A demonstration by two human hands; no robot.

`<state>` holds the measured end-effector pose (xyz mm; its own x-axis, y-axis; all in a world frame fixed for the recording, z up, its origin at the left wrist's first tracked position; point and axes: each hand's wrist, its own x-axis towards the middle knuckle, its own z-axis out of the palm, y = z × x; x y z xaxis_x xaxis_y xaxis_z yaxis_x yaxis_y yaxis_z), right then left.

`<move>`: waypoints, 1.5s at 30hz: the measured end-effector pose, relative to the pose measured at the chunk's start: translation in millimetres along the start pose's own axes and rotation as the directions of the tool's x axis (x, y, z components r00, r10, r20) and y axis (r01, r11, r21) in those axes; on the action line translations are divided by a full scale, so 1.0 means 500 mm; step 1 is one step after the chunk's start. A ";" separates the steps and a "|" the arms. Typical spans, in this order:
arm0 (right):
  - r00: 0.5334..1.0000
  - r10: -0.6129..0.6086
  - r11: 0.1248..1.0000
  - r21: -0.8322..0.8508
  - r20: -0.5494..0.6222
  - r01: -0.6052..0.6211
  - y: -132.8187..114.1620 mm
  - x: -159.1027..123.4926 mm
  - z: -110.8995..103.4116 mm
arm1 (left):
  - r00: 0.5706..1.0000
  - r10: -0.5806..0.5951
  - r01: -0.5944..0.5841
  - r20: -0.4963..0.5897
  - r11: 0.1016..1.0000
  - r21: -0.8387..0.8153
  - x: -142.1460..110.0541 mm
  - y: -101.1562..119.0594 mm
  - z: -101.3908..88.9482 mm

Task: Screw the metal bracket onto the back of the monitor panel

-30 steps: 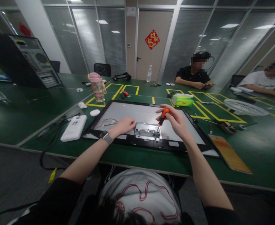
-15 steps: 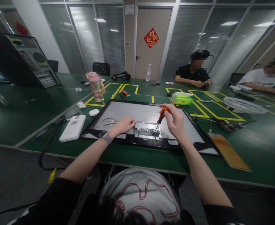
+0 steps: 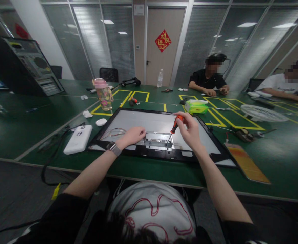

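Note:
A flat display panel (image 3: 139, 119) with a black frame lies face or back up, I cannot tell which, on the green table before me. Fixed near its front edge is a silver metal bracket (image 3: 154, 136). My right hand (image 3: 191, 130) is closed round the handle of an orange-and-black screwdriver (image 3: 173, 128), which leans with its tip down at the bracket's right part. The tip's exact seat is too small to see. At the bracket's left edge rests my left hand (image 3: 134, 135), fingers curled against it, fingertips partly hidden. Thin wires (image 3: 113, 133) lie on the panel beside my left wrist.
A white power bank-like block (image 3: 78, 139) and a white oval case (image 3: 101, 122) lie left, with a pink-lidded bottle (image 3: 103, 95) behind. Right are a green tissue pack (image 3: 196, 106), an orange-gold plate (image 3: 247, 162) and a white fan grille (image 3: 263, 113). Two people sit across.
My view has shifted slightly. The screwdriver stays at the bracket's right part, my right hand still round its handle. Across the table, one person's hands have moved a little apart.

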<state>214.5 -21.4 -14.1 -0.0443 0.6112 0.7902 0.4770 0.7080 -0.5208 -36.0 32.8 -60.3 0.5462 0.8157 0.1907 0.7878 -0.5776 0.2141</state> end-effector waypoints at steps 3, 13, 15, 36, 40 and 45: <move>0.999 0.028 0.999 -0.031 -0.047 -0.029 -0.001 0.000 0.002 | 1.000 0.004 -0.004 -0.006 1.000 0.005 0.001 -0.003 0.002; 0.999 0.048 0.999 0.010 -0.012 -0.048 -0.002 -0.001 0.001 | 1.000 0.010 -0.010 -0.010 1.000 0.020 0.000 -0.003 0.004; 0.998 0.033 0.998 -0.046 -0.050 -0.035 -0.005 -0.001 0.003 | 1.000 0.009 -0.009 -0.010 1.000 0.017 0.000 -0.002 0.003; 0.993 0.102 0.977 0.182 0.057 -0.111 0.003 -0.003 -0.004 | 1.000 0.004 -0.004 -0.009 1.000 0.003 -0.001 -0.002 0.003; 0.996 0.090 0.995 0.049 0.004 -0.090 -0.001 -0.001 -0.002 | 1.000 0.000 0.000 -0.005 1.000 0.017 -0.001 -0.002 0.002; 0.998 0.059 0.998 0.007 0.002 -0.059 0.000 -0.002 -0.003 | 1.000 0.005 -0.005 -0.006 1.000 0.022 -0.002 0.000 0.001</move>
<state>215.6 -22.7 -14.5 -0.0172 0.6528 0.7574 0.4722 0.6730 -0.5693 -36.4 32.1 -61.2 0.5487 0.8124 0.1975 0.7909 -0.5809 0.1921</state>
